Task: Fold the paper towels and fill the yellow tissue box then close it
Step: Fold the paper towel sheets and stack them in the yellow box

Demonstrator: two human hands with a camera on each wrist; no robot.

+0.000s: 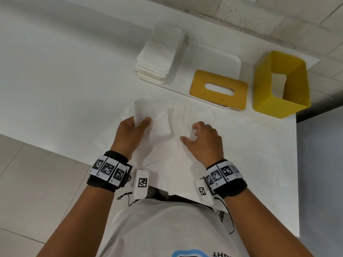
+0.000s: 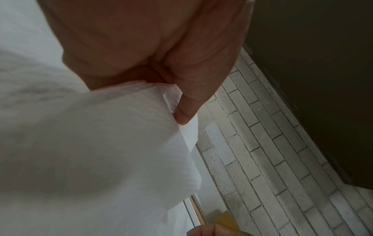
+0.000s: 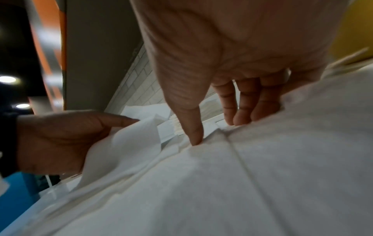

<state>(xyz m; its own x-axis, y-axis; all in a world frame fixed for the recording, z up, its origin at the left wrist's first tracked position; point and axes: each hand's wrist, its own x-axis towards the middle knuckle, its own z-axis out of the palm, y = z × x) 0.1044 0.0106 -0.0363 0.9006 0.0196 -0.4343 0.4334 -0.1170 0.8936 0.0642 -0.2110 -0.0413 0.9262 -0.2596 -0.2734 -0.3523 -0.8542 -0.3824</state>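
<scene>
White table (image 1: pixel 55 71) set against a wall of pale grey brick-pattern tiles (image 1: pixel 278 21), with a floor of large beige tiles (image 1: pixel 37 182) below its near edge; round ceiling lights (image 3: pixel 7 79) and an orange-striped column (image 3: pixel 50 32) appear in the right wrist view.

A white tabletop (image 1: pixel 65 75) carries a white tray (image 1: pixel 219 58) with rounded corners, set toward its far edge. Behind the tabletop runs a pale brick wall (image 1: pixel 278 17), also seen from the left wrist (image 2: pixel 262 159). A tiled floor (image 1: pixel 33 182) lies below the near left edge, and two round ceiling lights (image 3: pixel 8 79) glow in the right wrist view.
</scene>
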